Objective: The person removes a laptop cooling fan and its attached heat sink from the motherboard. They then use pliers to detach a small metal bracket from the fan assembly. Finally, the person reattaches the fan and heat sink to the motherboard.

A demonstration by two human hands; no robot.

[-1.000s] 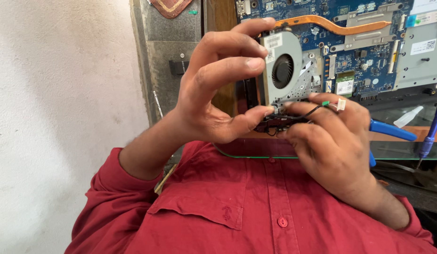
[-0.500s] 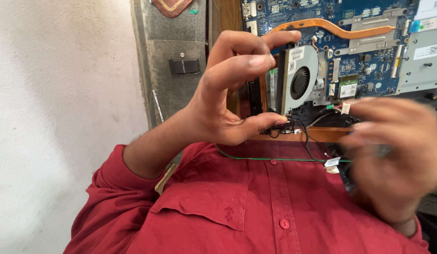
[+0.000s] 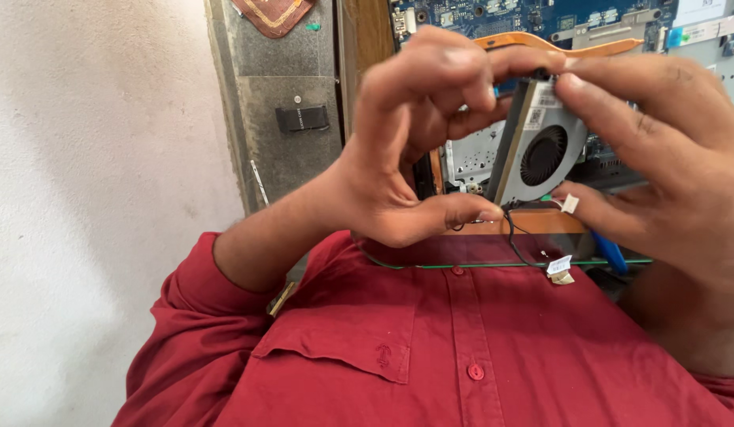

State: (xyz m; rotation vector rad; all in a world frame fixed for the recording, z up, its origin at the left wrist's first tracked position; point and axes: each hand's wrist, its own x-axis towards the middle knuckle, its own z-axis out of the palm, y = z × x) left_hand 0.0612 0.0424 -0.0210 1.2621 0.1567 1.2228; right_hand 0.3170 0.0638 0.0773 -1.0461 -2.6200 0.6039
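Blue circuit board (image 3: pixel 541 16) behind; copper heat pipe (image 3: pixel 533 41); black clip (image 3: pixel 302 119) on grey panel (image 3: pixel 280 95); red shirt (image 3: pixel 462 348)

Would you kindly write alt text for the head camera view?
Two bare hands, left hand and right hand, hold a silver laptop cooling fan between fingertips above a blue circuit board. A thin black wire dangles from it over a red shirt.

You get bright, even daylight here, with no harsh glare. The pale wall (image 3: pixel 82 158) on your left is lit softly and nearly washed out. Your right hand (image 3: pixel 667 182) sits close to the lens and looks soft, while the fan (image 3: pixel 541 154) and red shirt (image 3: pixel 462 348) stay fairly sharp. Shadows are faint, gathering under your left hand (image 3: pixel 414 150).
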